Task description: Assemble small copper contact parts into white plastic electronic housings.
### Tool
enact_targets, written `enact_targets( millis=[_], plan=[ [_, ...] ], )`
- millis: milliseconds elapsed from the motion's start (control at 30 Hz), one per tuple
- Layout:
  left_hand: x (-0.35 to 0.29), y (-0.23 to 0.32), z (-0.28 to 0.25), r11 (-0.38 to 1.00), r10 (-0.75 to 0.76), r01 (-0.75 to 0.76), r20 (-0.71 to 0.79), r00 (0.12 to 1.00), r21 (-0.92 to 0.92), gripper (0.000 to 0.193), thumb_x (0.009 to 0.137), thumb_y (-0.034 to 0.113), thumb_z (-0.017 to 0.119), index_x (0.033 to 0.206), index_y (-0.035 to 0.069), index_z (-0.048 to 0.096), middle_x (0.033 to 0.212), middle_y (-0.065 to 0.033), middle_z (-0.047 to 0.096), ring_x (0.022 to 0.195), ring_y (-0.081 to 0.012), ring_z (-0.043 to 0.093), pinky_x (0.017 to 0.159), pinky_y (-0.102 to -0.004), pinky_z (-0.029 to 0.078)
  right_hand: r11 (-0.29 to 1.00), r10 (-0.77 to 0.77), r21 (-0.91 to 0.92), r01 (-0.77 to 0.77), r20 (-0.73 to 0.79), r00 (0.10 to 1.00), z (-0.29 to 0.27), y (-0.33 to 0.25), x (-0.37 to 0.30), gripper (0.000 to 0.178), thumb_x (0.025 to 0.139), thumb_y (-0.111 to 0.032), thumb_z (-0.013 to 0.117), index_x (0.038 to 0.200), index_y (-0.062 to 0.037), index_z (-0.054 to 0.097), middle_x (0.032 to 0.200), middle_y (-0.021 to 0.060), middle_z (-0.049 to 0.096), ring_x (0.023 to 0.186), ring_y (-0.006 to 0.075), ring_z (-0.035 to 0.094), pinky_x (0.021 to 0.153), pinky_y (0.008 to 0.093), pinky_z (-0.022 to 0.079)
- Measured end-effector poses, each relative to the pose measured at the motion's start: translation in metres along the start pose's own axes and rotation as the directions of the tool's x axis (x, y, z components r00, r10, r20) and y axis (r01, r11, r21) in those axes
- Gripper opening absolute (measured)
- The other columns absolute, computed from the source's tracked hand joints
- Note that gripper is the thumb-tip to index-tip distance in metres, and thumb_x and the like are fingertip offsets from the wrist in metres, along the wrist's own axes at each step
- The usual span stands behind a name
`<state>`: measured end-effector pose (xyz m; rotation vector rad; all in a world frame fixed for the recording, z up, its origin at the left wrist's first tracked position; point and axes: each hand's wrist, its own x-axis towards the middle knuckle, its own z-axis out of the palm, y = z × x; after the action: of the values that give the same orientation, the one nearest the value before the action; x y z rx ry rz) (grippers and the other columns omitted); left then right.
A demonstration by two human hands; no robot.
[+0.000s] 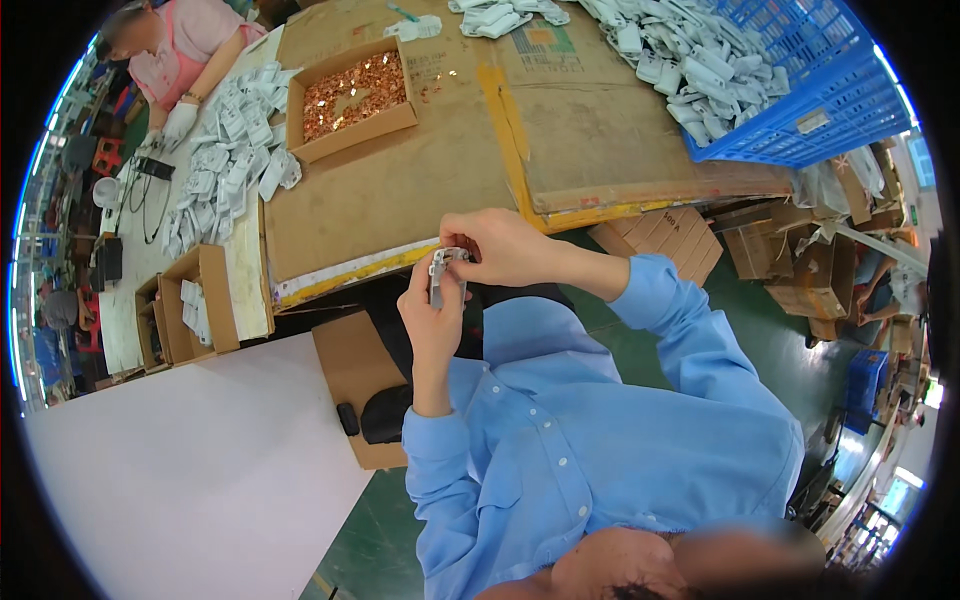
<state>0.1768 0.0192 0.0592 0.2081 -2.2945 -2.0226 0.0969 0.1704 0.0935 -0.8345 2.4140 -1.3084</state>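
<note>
Just off the table's near edge, my left hand [432, 315] grips a small white plastic housing [440, 270] with its fingers wrapped round it. My right hand [492, 245] meets it from the right, thumb and fingertips pinched at the housing's upper end. Whatever sits between those right fingertips is too small to make out. Beyond my hands, on the cardboard-covered table [430, 180], stands an open cardboard box [357, 142] of small copper-coloured metal pieces.
White plastic housings [235, 140] lie heaped at the left; another heap [690, 70] spills beside a blue plastic crate [815, 125] at the right. A smaller cardboard box [205, 310] holds a few white pieces. A gloved co-worker [185, 60] sits at the far left.
</note>
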Motion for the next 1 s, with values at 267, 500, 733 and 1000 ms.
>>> enact_targets(
  millis=[267, 500, 733, 1000],
  plan=[
    [0.025, -0.004, -0.028, 0.975, 0.111, -0.133, 0.134, 0.985, 0.175, 0.033, 0.087, 0.009, 0.061, 0.119, -0.001, 0.058, 0.087, -0.0138, 0.068, 0.075, -0.0163, 0.065, 0.068, -0.0281, 0.051, 0.996, -0.047, 0.073, 0.051, -0.052, 0.998, -0.022, 0.011, 0.023, 0.023, 0.081, -0.020, 0.071, 0.091, -0.0045, 0.058, 0.069, 0.0085, 0.061, 0.061, 0.0212, 0.060, 0.058, 0.0338, 0.048],
    [0.076, 0.011, -0.085, 0.990, -0.054, 0.078, -0.191, 0.980, 0.117, 0.032, 0.092, 0.013, 0.062, 0.122, 0.001, 0.056, 0.098, -0.0050, 0.065, 0.076, -0.0080, 0.059, 0.062, -0.0212, 0.048, 0.982, 0.146, -0.078, -0.174, -0.280, 0.949, -0.109, 0.078, 0.071, 0.035, 0.084, -0.033, 0.071, 0.103, -0.0039, 0.062, 0.082, 0.0059, 0.063, 0.075, 0.0138, 0.059, 0.067, 0.0301, 0.049],
    [0.167, -0.009, -0.210, 0.956, 0.087, 0.062, -0.478, 0.874, 0.288, 0.037, 0.093, 0.017, 0.063, 0.125, -0.001, 0.053, 0.095, -0.0055, 0.063, 0.064, -0.0071, 0.055, 0.052, -0.0212, 0.044, 0.726, 0.063, -0.434, -0.534, -0.731, 0.679, -0.253, 0.242, 0.141, 0.052, 0.083, -0.042, 0.065, 0.120, -0.0063, 0.055, 0.108, 0.0162, 0.065, 0.097, 0.0329, 0.064, 0.080, 0.0437, 0.052],
    [0.260, -0.039, -0.300, 0.889, 0.084, 0.192, -0.559, 0.825, 0.417, 0.055, 0.092, 0.026, 0.064, 0.134, -0.004, 0.045, 0.104, -0.0118, 0.063, 0.070, -0.0132, 0.062, 0.062, -0.0247, 0.052, 0.543, 0.022, -0.624, -0.562, -0.658, 0.752, -0.265, 0.313, 0.172, 0.055, 0.087, -0.046, 0.059, 0.133, -0.0159, 0.054, 0.120, 0.0187, 0.062, 0.109, 0.0394, 0.058, 0.091, 0.0493, 0.049]
  ],
)
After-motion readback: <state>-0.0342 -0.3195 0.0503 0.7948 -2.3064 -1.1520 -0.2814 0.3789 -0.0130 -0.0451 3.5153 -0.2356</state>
